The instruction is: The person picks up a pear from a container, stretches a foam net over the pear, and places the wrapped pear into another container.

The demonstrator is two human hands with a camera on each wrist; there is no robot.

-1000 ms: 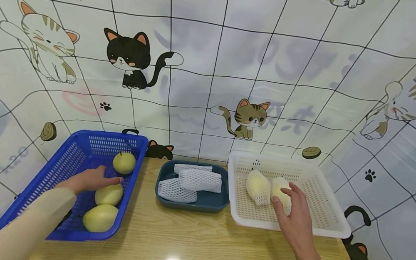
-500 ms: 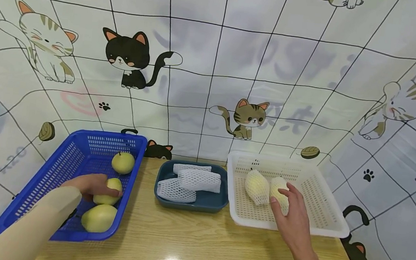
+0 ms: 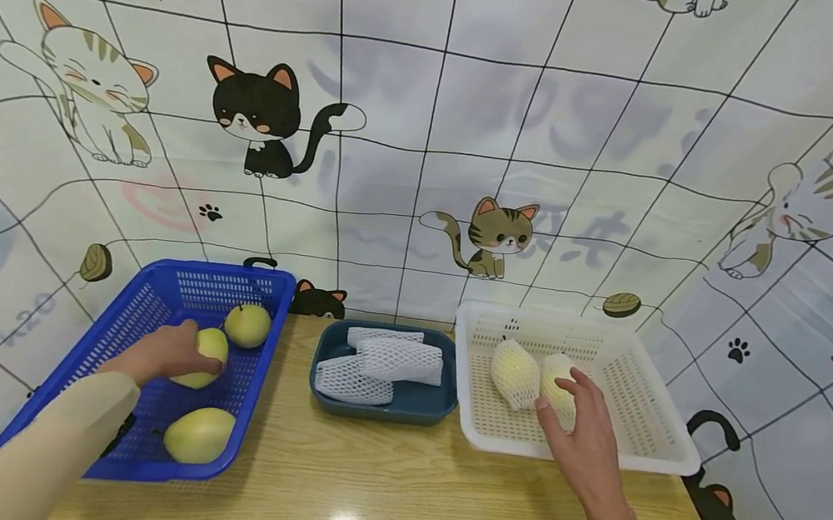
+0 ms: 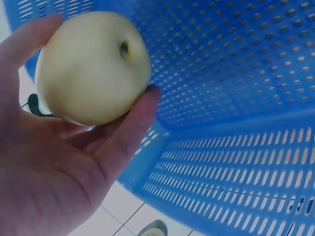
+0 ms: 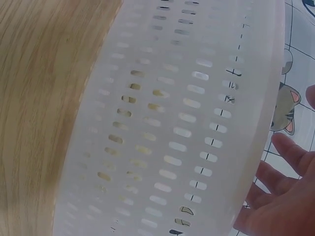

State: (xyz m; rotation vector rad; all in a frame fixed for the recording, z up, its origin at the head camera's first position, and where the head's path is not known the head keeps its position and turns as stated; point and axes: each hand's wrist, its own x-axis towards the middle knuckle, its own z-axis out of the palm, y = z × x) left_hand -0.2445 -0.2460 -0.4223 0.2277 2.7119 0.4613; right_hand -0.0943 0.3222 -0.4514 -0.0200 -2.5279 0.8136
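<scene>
In the head view my left hand (image 3: 155,352) grips a yellow-green pear (image 3: 210,347) inside the blue basket (image 3: 269,363). The left wrist view shows that pear (image 4: 93,69) between thumb and fingers, its hollow end facing the camera. Two other pears lie in the basket, a rear pear (image 3: 248,326) and a front pear (image 3: 199,436). My right hand (image 3: 587,448) hovers with loosely bent fingers at the white basket (image 3: 668,466), near a foam-netted pear (image 3: 558,382) that it partly hides. Beside that lies another netted pear (image 3: 514,376).
Between the baskets stands a dark teal tray (image 3: 372,411) with several white foam nets (image 3: 401,361). All of these rest on a wooden table (image 3: 365,481). A cat-printed cloth (image 3: 393,107) hangs behind and along the sides.
My left hand has closed around the middle pear and shifted it left and back, away from the front pear. My right hand has hardly moved.
</scene>
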